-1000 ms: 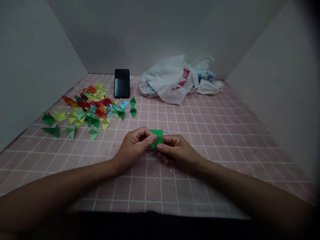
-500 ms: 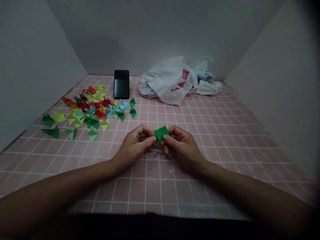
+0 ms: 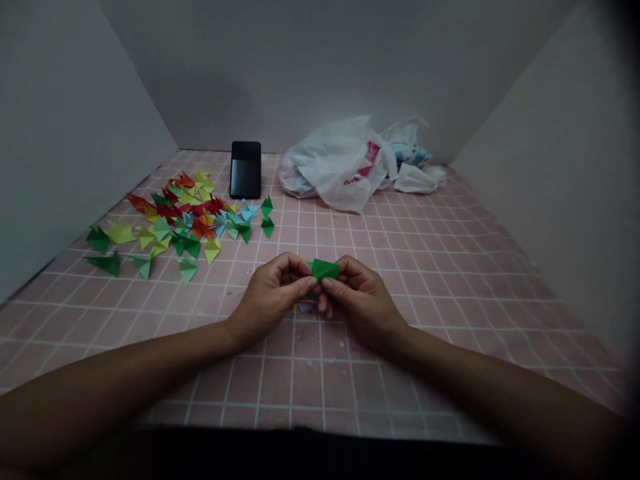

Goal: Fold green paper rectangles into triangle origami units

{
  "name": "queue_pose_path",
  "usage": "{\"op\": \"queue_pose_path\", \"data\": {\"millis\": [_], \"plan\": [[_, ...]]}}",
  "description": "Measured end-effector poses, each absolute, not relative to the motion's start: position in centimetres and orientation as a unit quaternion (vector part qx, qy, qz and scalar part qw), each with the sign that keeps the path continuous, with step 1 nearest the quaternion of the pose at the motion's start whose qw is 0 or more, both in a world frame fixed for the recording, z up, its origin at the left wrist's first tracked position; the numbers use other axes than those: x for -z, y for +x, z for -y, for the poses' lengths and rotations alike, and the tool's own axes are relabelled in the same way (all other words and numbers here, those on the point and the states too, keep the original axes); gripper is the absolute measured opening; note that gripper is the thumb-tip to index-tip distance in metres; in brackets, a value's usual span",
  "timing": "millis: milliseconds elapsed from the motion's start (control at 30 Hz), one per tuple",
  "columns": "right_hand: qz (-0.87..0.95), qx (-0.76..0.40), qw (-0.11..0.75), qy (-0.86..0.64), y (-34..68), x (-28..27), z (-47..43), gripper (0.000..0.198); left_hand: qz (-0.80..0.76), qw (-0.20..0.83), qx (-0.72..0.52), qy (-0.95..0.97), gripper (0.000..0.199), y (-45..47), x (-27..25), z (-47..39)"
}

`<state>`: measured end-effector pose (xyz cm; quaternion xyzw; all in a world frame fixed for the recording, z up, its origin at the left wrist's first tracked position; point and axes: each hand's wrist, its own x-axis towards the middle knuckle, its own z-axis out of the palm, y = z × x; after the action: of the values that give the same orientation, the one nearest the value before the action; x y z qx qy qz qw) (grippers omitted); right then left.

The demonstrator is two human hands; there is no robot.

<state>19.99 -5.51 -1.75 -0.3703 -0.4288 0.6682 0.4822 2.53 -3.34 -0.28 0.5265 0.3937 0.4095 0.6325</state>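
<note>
A small piece of green origami paper (image 3: 325, 269) is held between my two hands at the middle of the table, its upper part showing as a folded triangle-like flap. My left hand (image 3: 275, 288) pinches its left side with thumb and fingers. On the other side, my right hand (image 3: 364, 298) grips it, thumb pressed on the lower edge of the flap. The fingers behind the paper are partly hidden. Beneath the hands, the edges of some purple and yellow paper (image 3: 304, 307) peek out on the tabletop.
Several folded paper cranes (image 3: 187, 243) in green, yellow, red, orange and blue lie at the left. A black phone (image 3: 245, 171) stands upright behind them. White plastic bags (image 3: 340, 163) sit at the back. The table (image 3: 450, 280) has a pink checked cover, with pale walls around it.
The green paper has changed from a squarish, tilted shape to a lower triangular flap. Both thumbs have come closer together. The whole view has shifted slightly.
</note>
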Motion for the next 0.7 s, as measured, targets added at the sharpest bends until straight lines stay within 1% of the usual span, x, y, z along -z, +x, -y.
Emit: {"op": "queue_pose_path", "data": {"millis": [133, 267, 433, 700], "plan": [[0.442, -0.663, 0.484, -0.361, 19.98, 1.84, 5.50, 0.020, -0.401, 0.618, -0.421, 0.529, 0.023, 2.52, 0.20, 3.37], [0.456, -0.653, 0.482, -0.365, 20.08, 1.95, 5.45, 0.018, -0.399, 0.592, -0.424, 0.558, 0.018, 2.50, -0.01, 3.49], [0.468, -0.635, 0.484, -0.379, 20.19, 2.03, 5.52, 0.017, -0.417, 0.514, -0.442, 0.606, 0.014, 2.46, -0.02, 3.66], [0.461, -0.639, 0.481, -0.385, 20.15, 2.31, 5.51, 0.017, -0.412, 0.439, -0.435, 0.669, 0.008, 2.23, 0.16, 3.68]]}}
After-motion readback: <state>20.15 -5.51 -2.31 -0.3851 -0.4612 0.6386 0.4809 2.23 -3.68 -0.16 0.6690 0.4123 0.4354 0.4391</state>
